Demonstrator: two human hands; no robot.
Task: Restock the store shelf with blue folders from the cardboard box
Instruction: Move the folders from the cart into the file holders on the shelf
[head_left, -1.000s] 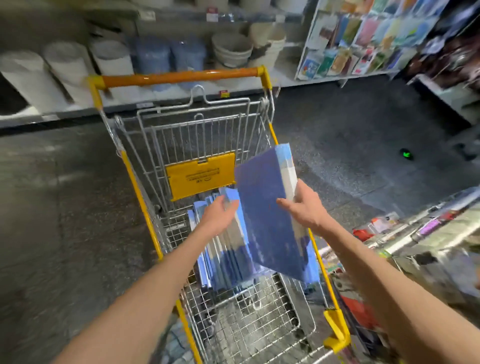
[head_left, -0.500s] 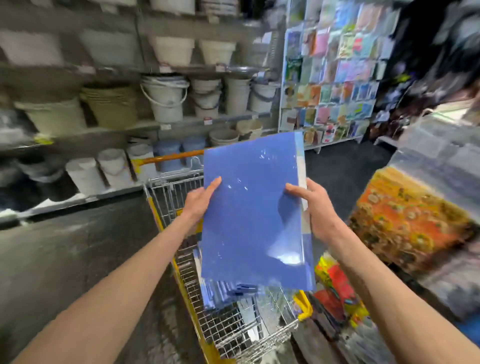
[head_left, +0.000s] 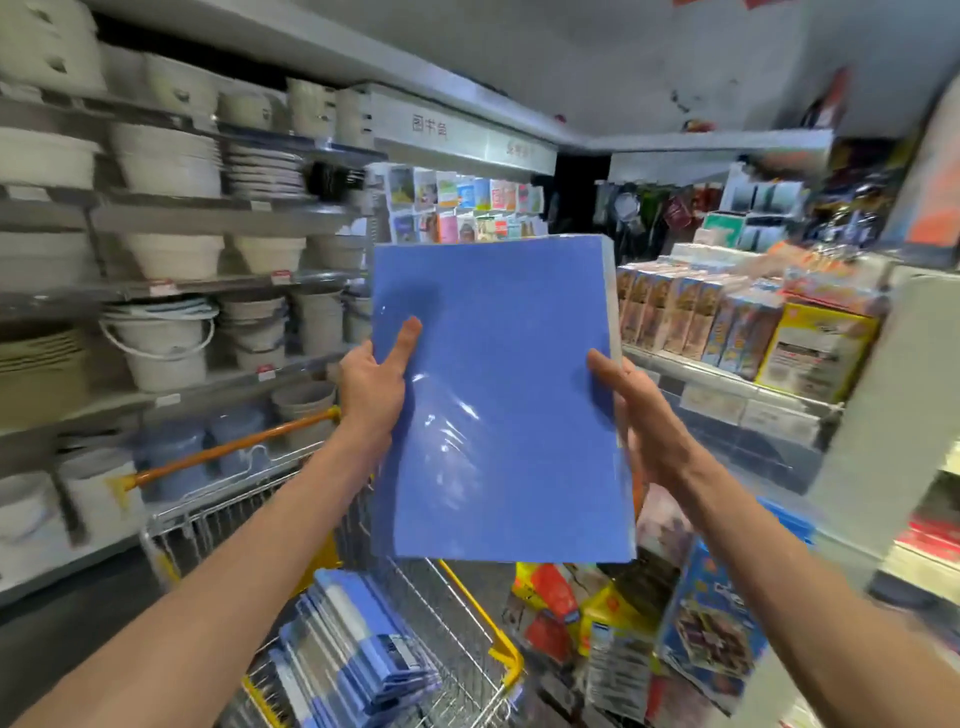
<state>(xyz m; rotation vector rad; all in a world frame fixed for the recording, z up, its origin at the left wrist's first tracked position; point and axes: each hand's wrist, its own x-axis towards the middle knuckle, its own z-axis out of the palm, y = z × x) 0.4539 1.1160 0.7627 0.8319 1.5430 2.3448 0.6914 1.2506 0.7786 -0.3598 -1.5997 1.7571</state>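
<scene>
Head view: both hands hold a blue folder (head_left: 493, 400) upright above the cart (head_left: 467, 613). The left hand (head_left: 370, 387) grips its left edge, the right hand (head_left: 631, 410) its right edge. More folders (head_left: 353, 644) lie in the cart.

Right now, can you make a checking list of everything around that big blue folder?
Surface: no table; a wire shopping cart holds the stock.
Job's things: blue folder held upright in the air; stack of blue folders lying in the cart; no cardboard box seen.
Clutter: colourful packets low on the right.
Grippers: left hand grips the folder's left edge, right hand its right edge.
Cables: nothing seen.
Surroundings: buckets on the left shelves, card rack behind, boxed goods on the right shelf.
</scene>
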